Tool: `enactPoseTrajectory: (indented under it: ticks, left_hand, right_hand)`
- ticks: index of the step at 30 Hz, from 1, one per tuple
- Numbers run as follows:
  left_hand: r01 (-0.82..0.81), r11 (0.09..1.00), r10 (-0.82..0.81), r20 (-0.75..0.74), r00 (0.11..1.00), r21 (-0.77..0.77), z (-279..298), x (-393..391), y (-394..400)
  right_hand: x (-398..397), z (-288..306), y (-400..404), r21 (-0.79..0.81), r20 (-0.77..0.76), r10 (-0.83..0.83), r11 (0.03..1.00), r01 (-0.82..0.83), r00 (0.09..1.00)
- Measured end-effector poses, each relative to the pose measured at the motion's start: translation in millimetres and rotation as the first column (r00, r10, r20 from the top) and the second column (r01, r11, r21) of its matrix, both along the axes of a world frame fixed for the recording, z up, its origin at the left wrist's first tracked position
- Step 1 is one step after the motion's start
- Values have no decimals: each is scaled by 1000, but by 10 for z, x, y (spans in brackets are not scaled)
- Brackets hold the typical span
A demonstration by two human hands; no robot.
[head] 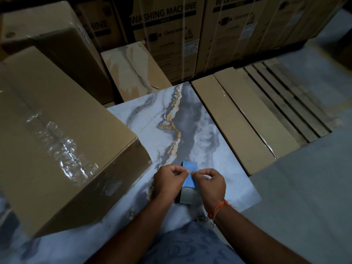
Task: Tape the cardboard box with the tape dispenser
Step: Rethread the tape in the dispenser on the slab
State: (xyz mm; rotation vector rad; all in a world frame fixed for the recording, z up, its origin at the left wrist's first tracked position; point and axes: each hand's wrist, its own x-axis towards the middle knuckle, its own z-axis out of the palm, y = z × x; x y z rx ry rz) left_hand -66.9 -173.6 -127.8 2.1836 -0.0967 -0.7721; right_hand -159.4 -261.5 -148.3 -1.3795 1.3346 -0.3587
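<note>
- The left hand [168, 179] and the right hand [209, 182] meet over a small blue-topped object [189, 174] on the marbled floor [190, 119], fingers pinched at its top; what they grip is unclear.
- The cardboard box [57, 140] lies to the left, flaps closed, its top seam covered with wrinkled clear tape [62, 147].
- The box's contents are hidden.

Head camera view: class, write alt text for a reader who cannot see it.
Both hands, left hand and right hand, pinch at a blue tape dispenser over a marbled floor tile. A large cardboard box with clear tape along its seam sits left; washing machine cartons stand behind.
</note>
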Motion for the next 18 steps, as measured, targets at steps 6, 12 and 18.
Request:
enactPoseTrajectory:
  ticks: [6,12,18]
  left_hand:
    - [-79,996,84,-96,992,47,-44,62,-12]
    - [-3,996,25,-252,968,90,-106,127,-124]
    - [24,996,-41,-220,975,-80,-174,88,-140]
  right_hand:
    - [-14,-52,16,35,32,-16,999,15,999]
    - [-7,-58,43,72,66,-15,997,10,998]
    - [32,-62,24,273,136,-135,957,94,981]
